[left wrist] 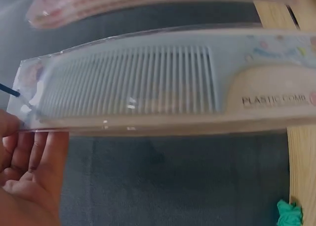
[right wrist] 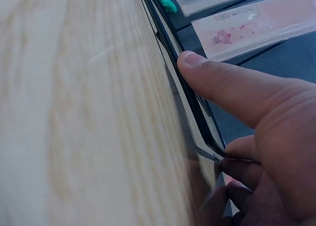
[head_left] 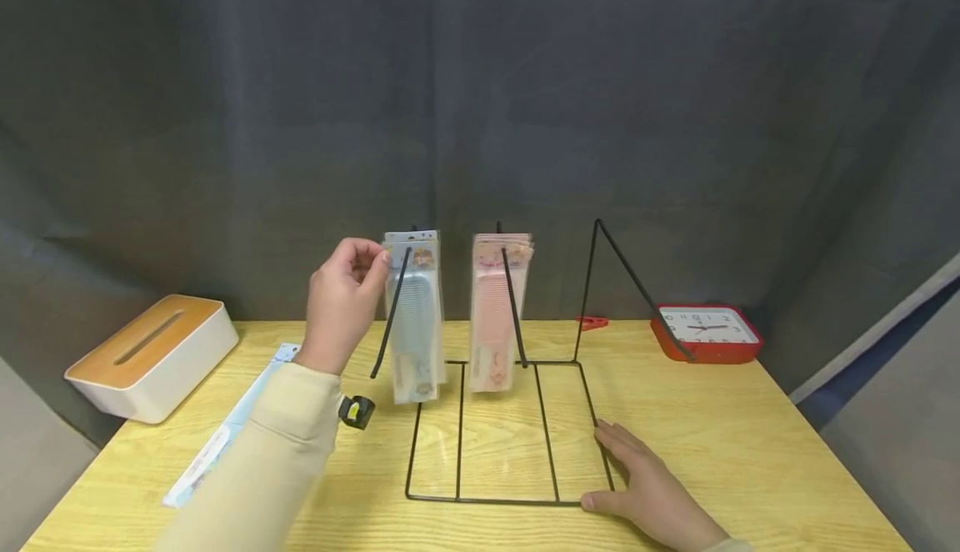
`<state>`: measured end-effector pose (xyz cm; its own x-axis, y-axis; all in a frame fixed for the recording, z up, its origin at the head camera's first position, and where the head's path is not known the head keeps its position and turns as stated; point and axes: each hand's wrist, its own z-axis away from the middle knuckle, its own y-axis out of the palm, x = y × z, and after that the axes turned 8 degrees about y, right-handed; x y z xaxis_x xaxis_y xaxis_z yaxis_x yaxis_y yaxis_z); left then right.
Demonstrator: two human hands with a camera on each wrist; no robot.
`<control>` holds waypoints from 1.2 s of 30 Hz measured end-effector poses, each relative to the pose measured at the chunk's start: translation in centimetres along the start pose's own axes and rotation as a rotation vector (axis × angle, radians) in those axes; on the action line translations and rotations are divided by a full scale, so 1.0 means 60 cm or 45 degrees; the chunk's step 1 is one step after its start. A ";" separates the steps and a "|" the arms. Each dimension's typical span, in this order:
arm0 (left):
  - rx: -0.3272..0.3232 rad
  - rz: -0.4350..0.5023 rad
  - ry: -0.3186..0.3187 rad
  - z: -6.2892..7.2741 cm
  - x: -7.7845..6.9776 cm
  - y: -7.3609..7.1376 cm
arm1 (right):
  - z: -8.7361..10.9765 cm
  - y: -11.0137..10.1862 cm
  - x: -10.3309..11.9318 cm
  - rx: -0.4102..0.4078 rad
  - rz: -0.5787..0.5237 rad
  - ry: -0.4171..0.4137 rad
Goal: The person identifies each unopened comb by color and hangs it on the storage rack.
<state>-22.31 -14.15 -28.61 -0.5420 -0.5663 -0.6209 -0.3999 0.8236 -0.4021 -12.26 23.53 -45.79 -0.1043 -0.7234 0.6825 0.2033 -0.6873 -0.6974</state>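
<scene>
At the left hook of a black wire display rack (head_left: 495, 502), my left hand (head_left: 345, 298) pinches the upper left corner of a packaged blue comb (head_left: 414, 318). The hook's rod runs through the top of this pack, with at least one more blue pack behind. In the left wrist view, the comb pack (left wrist: 133, 83) spans the picture, thumb and fingers at its top end. Packaged pink combs (head_left: 492, 310) hang from the middle hook. My right hand (head_left: 648, 481) holds the rack base's front right corner, thumb on the front bar (right wrist: 185, 90), fingers along the side.
Another light blue pack (head_left: 232, 423) lies on the table at the left, partly behind my forearm. A white tissue box (head_left: 180, 360) with a wooden lid stands far left. The rack's right hook (head_left: 630, 264) holds nothing. Behind it are a red clip (head_left: 592, 323) and red clock (head_left: 705, 348).
</scene>
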 end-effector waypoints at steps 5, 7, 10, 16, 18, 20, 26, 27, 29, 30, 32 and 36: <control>-0.024 0.002 0.023 -0.006 0.015 -0.002 | 0.000 0.000 0.000 0.001 -0.002 0.007; -0.039 0.016 0.013 -0.001 0.029 -0.007 | -0.001 0.000 0.000 0.002 0.000 0.004; -0.061 0.040 -0.032 0.011 0.070 -0.017 | -0.003 0.000 0.001 0.006 0.001 0.002; -0.035 0.024 -0.258 0.052 0.208 -0.037 | -0.005 -0.001 -0.001 0.013 -0.010 0.015; 0.040 -0.022 -0.343 0.074 0.257 -0.045 | -0.005 -0.002 -0.002 0.018 -0.019 0.020; 0.143 -0.066 -0.422 0.097 0.299 -0.054 | -0.005 -0.002 -0.002 0.022 -0.019 0.019; 0.392 -0.136 -0.575 0.138 0.377 -0.074 | -0.003 -0.001 -0.001 0.011 -0.007 0.007; 0.419 -0.164 -0.579 0.140 0.383 -0.076 | -0.003 -0.001 -0.001 0.008 -0.004 0.010; 0.479 -0.242 -0.571 0.142 0.389 -0.080 | -0.002 -0.001 0.001 0.004 0.000 0.015; 0.507 -0.277 -0.575 0.142 0.390 -0.082 | -0.002 -0.001 0.001 0.004 0.001 0.022; 0.560 -0.346 -0.575 0.142 0.390 -0.085 | -0.003 0.000 0.002 0.008 -0.001 0.036; 0.653 -0.396 -0.603 0.144 0.384 -0.088 | -0.006 0.001 0.003 0.009 0.004 0.060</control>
<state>-26.30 -31.31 -46.63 -0.0397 -0.7963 -0.6036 -0.0265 0.6047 -0.7960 -12.62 23.36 -45.80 -0.1495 -0.7277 0.6694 0.2107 -0.6849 -0.6975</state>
